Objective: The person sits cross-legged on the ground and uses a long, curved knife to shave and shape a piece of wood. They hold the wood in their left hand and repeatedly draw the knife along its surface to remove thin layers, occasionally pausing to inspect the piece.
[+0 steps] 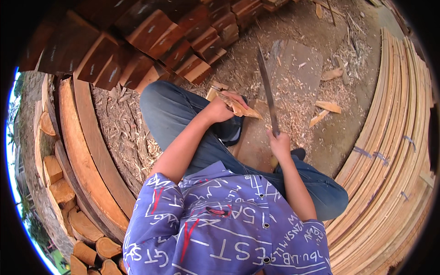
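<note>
My left hand is closed around a rough, split piece of wood, held beside my left knee with its pointed end to the right. My right hand grips a machete, its long dark blade tilted up and away from me; the fist hides the handle. A gap separates the blade from the wood. Below both hands, between my legs, lies a flat wooden board.
Wood shavings litter the ground ahead, with loose offcuts to the right. Dark reddish timber blocks are stacked at the far left. Long pale strips line the right side. Cut logs and curved slabs sit left.
</note>
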`<state>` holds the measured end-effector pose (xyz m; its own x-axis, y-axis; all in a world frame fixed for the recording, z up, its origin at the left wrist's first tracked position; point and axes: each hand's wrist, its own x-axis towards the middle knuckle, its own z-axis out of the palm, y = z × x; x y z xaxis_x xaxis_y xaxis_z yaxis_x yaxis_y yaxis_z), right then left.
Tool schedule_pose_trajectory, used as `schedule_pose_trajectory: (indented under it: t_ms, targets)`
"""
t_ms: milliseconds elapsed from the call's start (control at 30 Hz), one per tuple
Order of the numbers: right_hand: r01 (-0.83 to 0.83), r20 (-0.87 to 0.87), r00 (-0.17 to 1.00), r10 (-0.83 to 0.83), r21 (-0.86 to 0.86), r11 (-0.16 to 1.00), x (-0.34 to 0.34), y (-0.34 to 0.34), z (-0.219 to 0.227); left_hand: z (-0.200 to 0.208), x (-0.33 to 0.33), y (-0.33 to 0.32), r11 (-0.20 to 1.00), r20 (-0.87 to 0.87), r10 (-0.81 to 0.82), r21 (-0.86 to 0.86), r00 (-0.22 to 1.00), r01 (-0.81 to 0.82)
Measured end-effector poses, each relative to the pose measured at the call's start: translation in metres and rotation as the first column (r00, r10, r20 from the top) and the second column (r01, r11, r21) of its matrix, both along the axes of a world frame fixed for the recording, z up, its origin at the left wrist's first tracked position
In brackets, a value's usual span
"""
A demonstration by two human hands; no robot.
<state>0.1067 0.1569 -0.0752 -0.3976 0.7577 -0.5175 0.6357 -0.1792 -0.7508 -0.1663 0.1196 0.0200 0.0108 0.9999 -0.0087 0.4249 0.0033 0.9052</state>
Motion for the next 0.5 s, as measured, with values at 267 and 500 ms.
schedule_pose_trajectory:
  t_ms: [267, 500]
  targets:
    - [-0.062, -0.104, 0.992, 0.068, 0.058, 0.996, -0.035, -0.018, 0.019, 0.006, 0.056, -0.039, 0.957, -0.154, 0.281, -0.025, 0.947, -0.288]
    - [-0.086, -0.122, 0.988, 0.099, 0.105, 0.991, -0.034, -0.015, 0.017, 0.006, 0.066, -0.042, 0.934, -0.147, 0.354, 0.003, 0.924, -0.358]
